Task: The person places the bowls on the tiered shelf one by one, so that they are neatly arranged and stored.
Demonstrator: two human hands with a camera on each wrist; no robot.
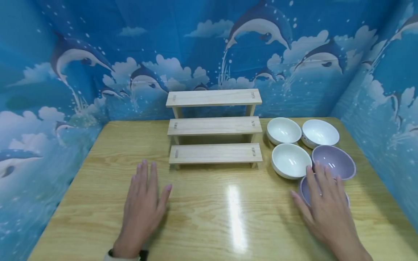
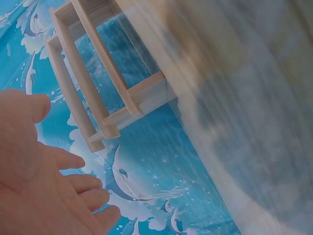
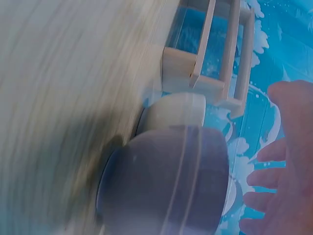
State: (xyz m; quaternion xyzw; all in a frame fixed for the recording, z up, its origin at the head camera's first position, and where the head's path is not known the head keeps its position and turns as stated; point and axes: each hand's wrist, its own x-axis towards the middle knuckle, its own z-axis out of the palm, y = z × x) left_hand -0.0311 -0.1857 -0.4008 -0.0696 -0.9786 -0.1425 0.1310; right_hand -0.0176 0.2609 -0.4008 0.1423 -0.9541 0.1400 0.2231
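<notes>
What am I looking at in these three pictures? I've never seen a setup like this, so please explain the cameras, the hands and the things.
There is no machine here: a person works with two bare hands. The wide picture comes from a camera worn on the head, looking forward and down; the two tilted pictures come from cameras on the left and right wrists.

On the pale wood-grain table stand a three-tier stepped stand of light wood and, to its right, three glossy white bowls and two glossy purple bowls. Behind hangs a blue dolphin-print backdrop.

Neither hand holds anything. The left hand is above the table; the right hand is above the nearer purple bowl, fingers extended.
</notes>
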